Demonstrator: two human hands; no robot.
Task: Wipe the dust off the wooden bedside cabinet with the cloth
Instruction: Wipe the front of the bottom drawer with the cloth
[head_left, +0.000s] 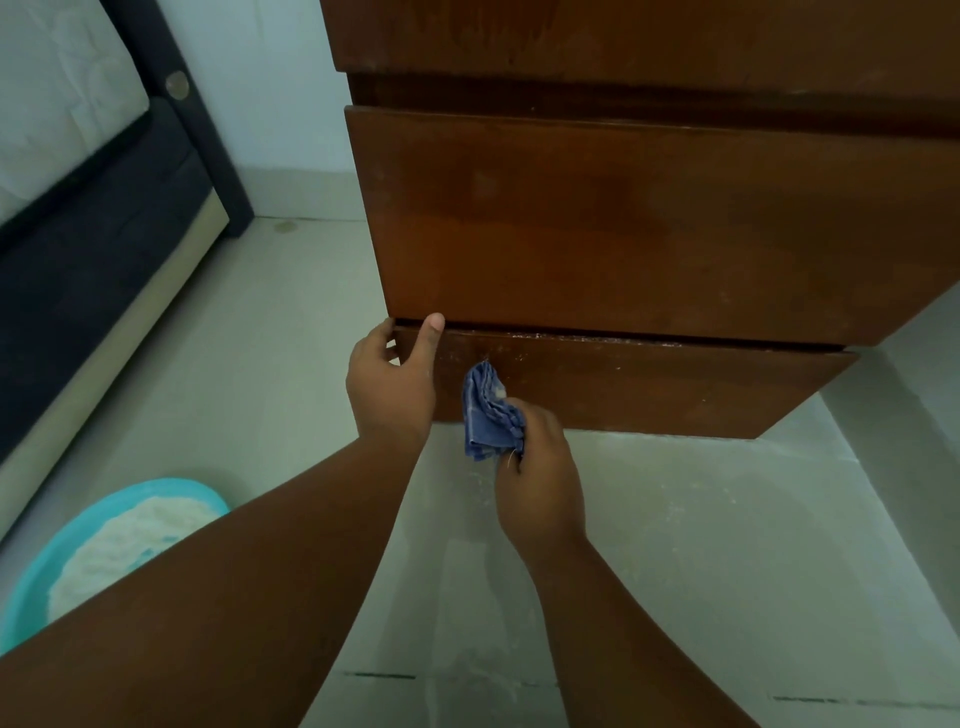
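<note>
- So, the wooden bedside cabinet (623, 218) stands on a pale tiled floor (701, 545), seen from above and close up, with its bottom panel (649, 387) set under a larger drawer front (623, 228).
- Left hand (392, 382) is wrapped around the bottom panel's left corner: thumb laid up the front face, fingers curled around the side edge.
- Right hand (537, 475) is pinched closed on a bunched-up blue cloth (488, 413), and the top of the cloth is pressed against the front of the bottom panel, just right of the left hand.
- Whitish dust specks show along the top edge of that bottom panel, and there's pale smearing on the floor in front.
- Off to the lower left there's a turquoise basin (31, 587) holding something white, partly hidden by the left forearm.
- Dark bed frame (104, 270) with a mattress (57, 98) sits along the left side.
</note>
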